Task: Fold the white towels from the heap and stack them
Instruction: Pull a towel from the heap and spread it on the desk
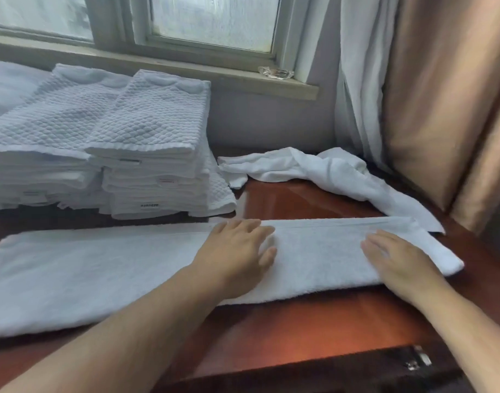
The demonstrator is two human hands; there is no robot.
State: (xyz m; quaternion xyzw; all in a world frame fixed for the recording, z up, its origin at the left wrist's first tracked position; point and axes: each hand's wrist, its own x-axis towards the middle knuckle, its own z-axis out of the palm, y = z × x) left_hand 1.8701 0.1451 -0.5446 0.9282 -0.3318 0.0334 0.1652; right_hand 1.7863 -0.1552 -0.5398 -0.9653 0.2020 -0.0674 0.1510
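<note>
A reddish-brown wooden table (314, 321) is seen across the lower part of the view, set against a wall below a window (214, 21) with clouded panes. Over its near half a long white towel (101, 273) is laid flat, folded lengthwise into a band that runs from the left edge almost to the right. Behind it, at the left, 2 stacks of folded white towels are set side by side and touching: the right stack (146, 131) and the left stack (44, 129), each topped by a piece with a quilted weave. A tan drape (441, 95) is hung at the right, and a white sheer curtain (362, 66) is gathered between it and the window. A crumpled, unfolded towel (322, 171) is left at the back right of the table, its near end reaching the far right corner of the long towel. The left hand (237, 256) is pressed palm down on the middle of the long towel, fingers straight and slightly spread; the right hand (399, 262) is laid flat near the towel's right end, fingers straight. Nothing is gripped by either. A small clear glass dish (275, 72) is placed on the sill (186, 72); what it holds cannot be told. A small metal fitting (418, 361) is fixed at the table's near edge.
</note>
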